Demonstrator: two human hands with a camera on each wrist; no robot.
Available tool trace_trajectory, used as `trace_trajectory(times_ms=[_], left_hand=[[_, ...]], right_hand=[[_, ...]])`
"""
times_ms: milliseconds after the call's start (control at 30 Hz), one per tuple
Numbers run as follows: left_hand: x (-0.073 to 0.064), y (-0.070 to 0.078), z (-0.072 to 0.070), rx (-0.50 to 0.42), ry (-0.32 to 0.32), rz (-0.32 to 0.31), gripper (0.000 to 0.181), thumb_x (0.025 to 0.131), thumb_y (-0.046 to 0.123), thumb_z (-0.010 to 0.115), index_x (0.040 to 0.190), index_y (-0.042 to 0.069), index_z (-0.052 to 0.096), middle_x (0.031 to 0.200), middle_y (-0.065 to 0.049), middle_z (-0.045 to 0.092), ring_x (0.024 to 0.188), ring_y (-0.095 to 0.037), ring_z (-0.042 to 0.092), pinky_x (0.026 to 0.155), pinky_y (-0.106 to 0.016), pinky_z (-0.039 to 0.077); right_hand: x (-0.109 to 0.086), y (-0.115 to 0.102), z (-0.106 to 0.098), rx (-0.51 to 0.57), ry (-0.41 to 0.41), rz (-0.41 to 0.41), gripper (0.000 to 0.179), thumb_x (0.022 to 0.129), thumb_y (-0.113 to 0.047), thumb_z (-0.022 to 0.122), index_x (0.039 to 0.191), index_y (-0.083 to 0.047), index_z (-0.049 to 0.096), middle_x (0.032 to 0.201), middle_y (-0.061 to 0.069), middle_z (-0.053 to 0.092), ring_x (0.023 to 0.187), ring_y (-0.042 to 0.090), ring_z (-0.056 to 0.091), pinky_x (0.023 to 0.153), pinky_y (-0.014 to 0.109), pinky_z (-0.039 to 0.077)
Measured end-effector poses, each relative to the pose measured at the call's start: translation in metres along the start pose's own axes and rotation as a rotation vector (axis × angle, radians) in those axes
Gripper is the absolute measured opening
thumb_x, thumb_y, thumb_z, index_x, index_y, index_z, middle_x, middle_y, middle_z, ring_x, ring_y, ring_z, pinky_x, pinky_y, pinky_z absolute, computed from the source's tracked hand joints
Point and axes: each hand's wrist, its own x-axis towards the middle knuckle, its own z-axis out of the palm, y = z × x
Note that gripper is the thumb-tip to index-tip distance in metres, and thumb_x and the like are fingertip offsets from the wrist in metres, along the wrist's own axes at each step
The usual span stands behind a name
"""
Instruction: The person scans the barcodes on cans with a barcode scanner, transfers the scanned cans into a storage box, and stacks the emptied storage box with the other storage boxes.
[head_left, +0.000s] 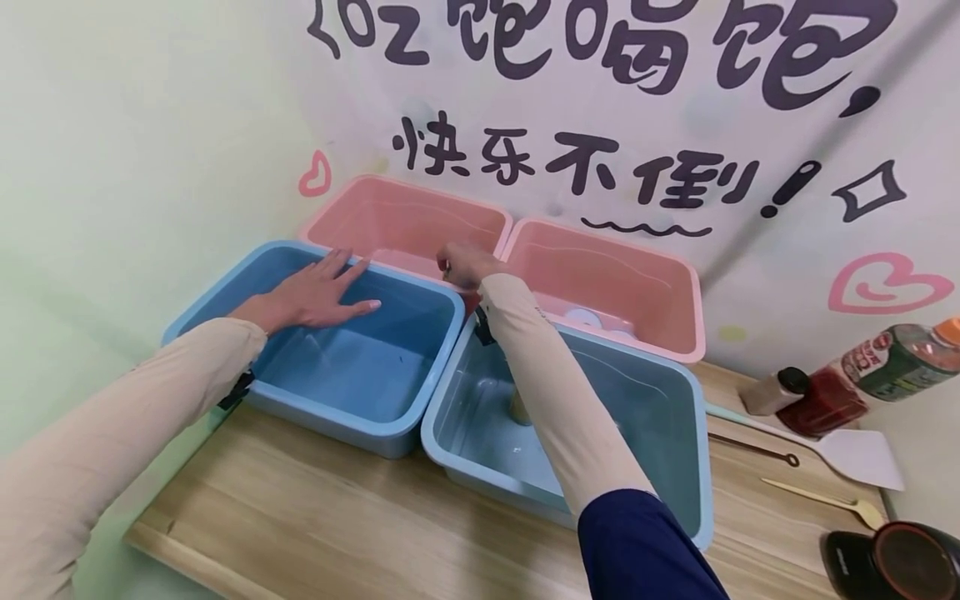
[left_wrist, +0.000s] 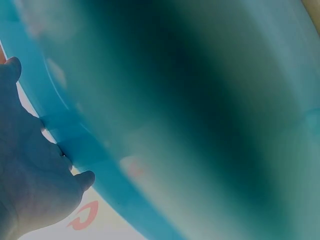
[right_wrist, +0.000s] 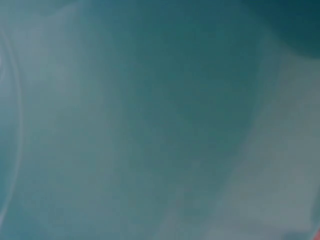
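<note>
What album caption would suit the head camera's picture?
Sleeved arms reach over two blue tubs, two pink tubs behind them, dark lettering above, utensils at right.

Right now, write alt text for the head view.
A person's left hand spreads over the left blue bin; the right hand is at the left pink bin behind it. A second blue bin and second pink bin stand alongside on a table.

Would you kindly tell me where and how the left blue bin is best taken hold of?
Probably by the near rim of the left blue bin, coming from the person's side: it juts past the bin's wall over the tabletop, so it could be hooked from beneath. The far rim is close to a pink bin and the right rim to the other blue bin, leaving little room.
</note>
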Motion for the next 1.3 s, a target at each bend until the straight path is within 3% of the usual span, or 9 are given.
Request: trace_trajectory(times_ms=[367, 533, 667, 767, 867, 1067, 1300], left_hand=[[0.001, -0.001, 0.002, 0.004, 0.005, 0.006, 0.088, 0.096, 0.058, 0.050, 0.159, 0.005, 0.018, 0.165, -0.028, 0.006, 0.151, -0.051, 0.009, 0.117, -0.070, 0.016], [0.002, 0.001, 0.001, -0.003, 0.002, 0.008, 0.088, 0.097, 0.057, 0.050, 0.160, 0.006, 0.016, 0.166, -0.027, 0.005, 0.152, -0.050, 0.007, 0.119, -0.069, 0.013], [0.000, 0.003, -0.001, -0.005, 0.000, 0.007, 0.089, 0.096, 0.057, 0.050, 0.160, 0.006, 0.016, 0.165, -0.028, 0.005, 0.151, -0.051, 0.008, 0.118, -0.070, 0.014], [-0.001, 0.002, -0.001, -0.005, 0.002, 0.008, 0.089, 0.096, 0.057, 0.051, 0.159, 0.005, 0.016, 0.165, -0.029, 0.006, 0.150, -0.052, 0.009, 0.118, -0.070, 0.014], [-0.002, 0.000, 0.000, -0.007, 0.003, 0.011, 0.089, 0.096, 0.057, 0.051, 0.159, 0.005, 0.016, 0.165, -0.029, 0.006, 0.150, -0.052, 0.009, 0.118, -0.069, 0.014], [-0.001, -0.003, 0.003, 0.000, 0.013, 0.016, 0.090, 0.096, 0.058, 0.051, 0.159, 0.005, 0.016, 0.165, -0.030, 0.006, 0.150, -0.052, 0.009, 0.120, -0.068, 0.012], [-0.001, 0.000, 0.002, 0.015, 0.023, 0.013, 0.090, 0.096, 0.058, 0.051, 0.159, 0.005, 0.017, 0.165, -0.029, 0.006, 0.151, -0.051, 0.008, 0.120, -0.068, 0.009]], right_hand=[[-0.005, 0.001, -0.002, 0.033, -0.011, 0.012, 0.045, 0.094, -0.007, 0.065, 0.138, -0.013, 0.057, 0.134, 0.008, 0.061, 0.109, 0.023, 0.060, 0.096, 0.035, 0.054], [-0.011, 0.004, -0.012, 0.091, 0.066, -0.024, 0.046, 0.096, -0.016, 0.067, 0.139, -0.014, 0.054, 0.134, 0.008, 0.059, 0.101, 0.022, 0.062, 0.083, 0.032, 0.057], [-0.021, 0.002, -0.031, 0.043, 0.141, -0.099, 0.043, 0.095, -0.014, 0.065, 0.137, -0.010, 0.057, 0.136, 0.010, 0.060, 0.107, 0.024, 0.062, 0.091, 0.035, 0.056], [-0.035, 0.000, -0.043, -0.048, 0.171, -0.153, 0.043, 0.095, -0.014, 0.065, 0.137, -0.009, 0.058, 0.140, 0.011, 0.059, 0.120, 0.023, 0.058, 0.103, 0.037, 0.050], [-0.054, -0.002, -0.049, -0.105, 0.168, -0.162, 0.045, 0.094, -0.017, 0.067, 0.137, -0.011, 0.057, 0.141, 0.010, 0.057, 0.126, 0.024, 0.053, 0.107, 0.038, 0.048], [-0.098, 0.000, -0.047, -0.172, 0.166, -0.156, 0.048, 0.094, -0.023, 0.069, 0.139, -0.014, 0.057, 0.143, 0.012, 0.050, 0.116, 0.025, 0.056, 0.098, 0.037, 0.054], [-0.147, 0.012, -0.031, -0.228, 0.318, -0.303, 0.035, 0.091, -0.021, 0.073, 0.125, -0.010, 0.068, 0.124, 0.009, 0.069, 0.104, 0.023, 0.066, 0.093, 0.035, 0.057]])
